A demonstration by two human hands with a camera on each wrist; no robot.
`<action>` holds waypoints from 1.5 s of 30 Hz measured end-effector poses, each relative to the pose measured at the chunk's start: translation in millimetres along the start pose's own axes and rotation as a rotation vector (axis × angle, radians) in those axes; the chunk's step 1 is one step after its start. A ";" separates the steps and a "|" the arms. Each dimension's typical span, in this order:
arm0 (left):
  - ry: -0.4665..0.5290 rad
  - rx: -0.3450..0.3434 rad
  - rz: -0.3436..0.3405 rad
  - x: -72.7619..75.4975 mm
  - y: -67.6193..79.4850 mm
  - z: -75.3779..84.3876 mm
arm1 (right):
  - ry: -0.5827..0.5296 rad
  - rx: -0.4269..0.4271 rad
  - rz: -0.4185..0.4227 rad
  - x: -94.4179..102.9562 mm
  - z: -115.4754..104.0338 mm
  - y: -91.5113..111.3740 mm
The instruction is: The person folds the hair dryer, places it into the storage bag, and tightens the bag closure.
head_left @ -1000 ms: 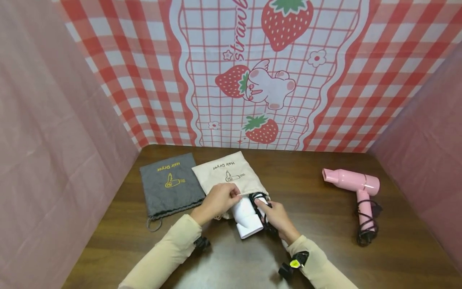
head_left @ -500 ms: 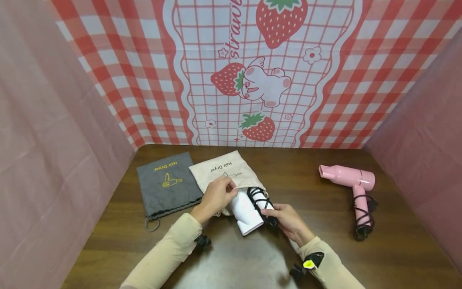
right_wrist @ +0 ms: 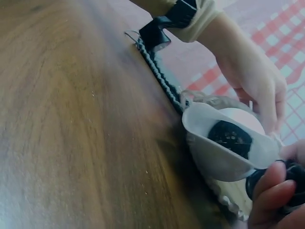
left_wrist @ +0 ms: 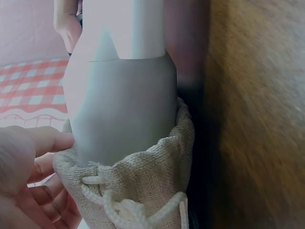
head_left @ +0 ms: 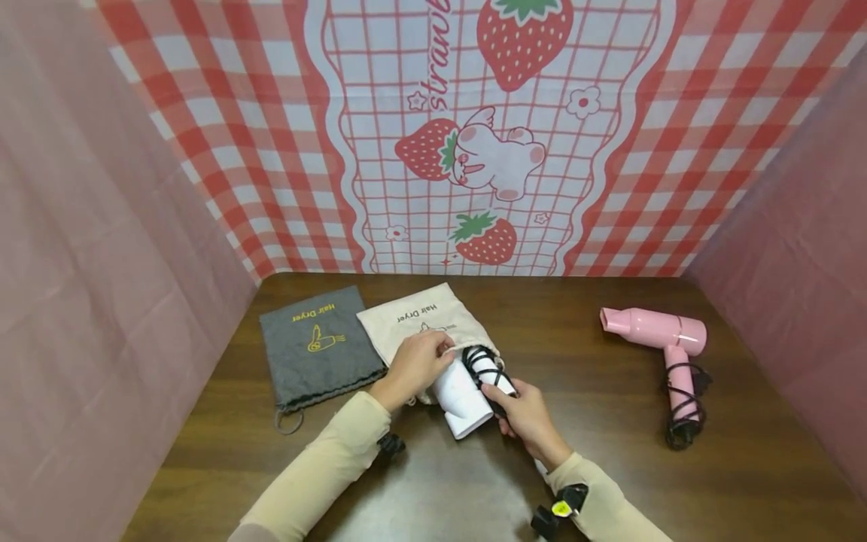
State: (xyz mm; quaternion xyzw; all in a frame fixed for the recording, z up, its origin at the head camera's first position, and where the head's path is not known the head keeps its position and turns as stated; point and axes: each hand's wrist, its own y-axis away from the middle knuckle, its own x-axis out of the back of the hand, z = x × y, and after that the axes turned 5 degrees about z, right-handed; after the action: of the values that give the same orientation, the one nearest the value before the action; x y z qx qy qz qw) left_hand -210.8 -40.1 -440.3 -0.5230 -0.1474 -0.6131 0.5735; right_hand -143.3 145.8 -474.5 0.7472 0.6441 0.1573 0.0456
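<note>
A white hair dryer (head_left: pixel 462 399) lies partly inside a cream drawstring bag (head_left: pixel 442 302), its nozzle end sticking out toward the person. Black cord (head_left: pixel 485 363) winds round its handle, which points out of the bag alongside the barrel. My left hand (head_left: pixel 415 365) pinches the upper edge of the bag's mouth; in the left wrist view its thumb and fingers meet the cloth rim (left_wrist: pixel 138 160) beside the barrel. With thumb on top, my right hand (head_left: pixel 531 418) grips the handle's corded end. The right wrist view looks into the dryer's open nozzle (right_wrist: pixel 224 143).
Left of the cream bag lies a flat grey drawstring bag (head_left: pixel 318 350) printed "Hair Dryer". A pink hair dryer (head_left: pixel 657 329) with cord round its handle rests on the right of the wooden table (head_left: pixel 589 376). Pink cloth walls and a checked strawberry backdrop (head_left: pixel 298 181) enclose the table.
My right hand has slid from beside the bag's mouth out to the handle's end. More of the corded handle shows now. My left hand has kept the bag's edge, raised slightly.
</note>
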 end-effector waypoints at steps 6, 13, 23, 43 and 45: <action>0.070 0.006 -0.019 0.2 -1.7 4.4 | -0.097 0.001 0.039 -6.5 -0.8 -3.7; 0.125 -0.006 0.005 0.3 -3.4 7.0 | -0.184 0.027 0.080 -21.5 -1.3 -9.0; 0.187 -0.021 -0.036 0.6 0.0 14.5 | -0.217 0.056 0.103 -41.2 0.2 -19.8; 0.244 -0.078 -0.084 6.7 5.3 20.7 | -0.072 0.086 0.203 -68.9 -8.4 -52.1; 0.240 -0.060 -0.083 6.0 5.3 18.7 | -0.007 0.109 0.194 -68.2 -9.1 -52.5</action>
State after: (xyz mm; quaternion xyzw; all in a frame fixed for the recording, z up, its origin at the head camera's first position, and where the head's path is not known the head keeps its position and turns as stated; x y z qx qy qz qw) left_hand -196.1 -30.4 -430.0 -0.4561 -0.0808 -0.6988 0.5451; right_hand -204.0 86.6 -492.2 0.8078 0.5763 0.1234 -0.0083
